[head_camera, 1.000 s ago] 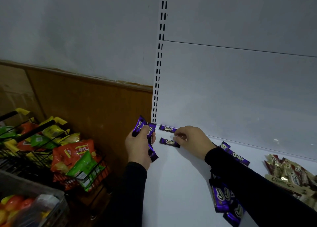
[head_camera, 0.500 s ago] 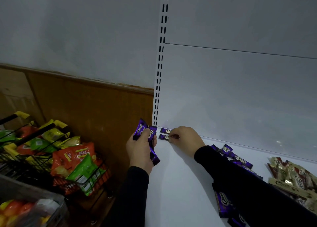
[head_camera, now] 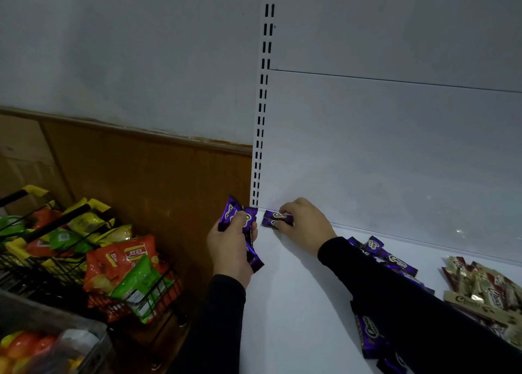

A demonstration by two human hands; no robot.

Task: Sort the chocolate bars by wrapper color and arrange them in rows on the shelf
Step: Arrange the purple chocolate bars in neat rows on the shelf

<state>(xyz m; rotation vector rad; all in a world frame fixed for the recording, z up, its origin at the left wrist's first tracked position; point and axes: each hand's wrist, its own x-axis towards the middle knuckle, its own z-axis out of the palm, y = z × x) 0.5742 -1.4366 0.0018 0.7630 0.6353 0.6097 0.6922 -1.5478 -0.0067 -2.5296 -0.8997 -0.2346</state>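
- White metal shelf [head_camera: 296, 303], smooth and matte, with a slotted upright [head_camera: 261, 136] at its back left corner. Behind it there's a pale wall over brown wood panelling [head_camera: 147, 181].
- Left hand [head_camera: 231, 246] is curled round a bunch of glossy purple bars [head_camera: 238, 221], held just off the shelf's left edge.
- Right hand [head_camera: 306, 226] pinches two purple bars [head_camera: 278, 218] lying side by side in the back corner.
- Loose purple pile [head_camera: 392, 257] and gold-brown pile [head_camera: 485, 289] sit further right.
- Wire baskets [head_camera: 84, 274] with crinkly snack bags stand to the left.
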